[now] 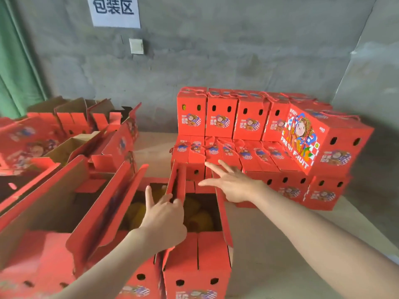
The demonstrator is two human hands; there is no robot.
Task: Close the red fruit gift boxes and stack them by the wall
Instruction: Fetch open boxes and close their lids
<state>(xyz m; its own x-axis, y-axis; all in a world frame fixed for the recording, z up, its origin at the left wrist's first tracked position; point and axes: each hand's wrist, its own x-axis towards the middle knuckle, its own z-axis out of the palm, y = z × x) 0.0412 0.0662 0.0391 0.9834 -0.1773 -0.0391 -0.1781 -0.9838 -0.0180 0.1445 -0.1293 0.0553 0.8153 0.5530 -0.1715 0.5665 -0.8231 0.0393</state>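
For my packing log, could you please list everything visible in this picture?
closed gift boxes: many, red, stacked by the wall, right
front open gift box: one, red, foreground, flap upright
other open gift boxes: several, red, left
fruit: several, yellow, inside the front open gift box
sign: one, white, on wall
switch plate: one, pale, on wall
curtain: one, green, far left
left hand: one, fingers grip the flap
right hand: one, fingers spread, holding nothing
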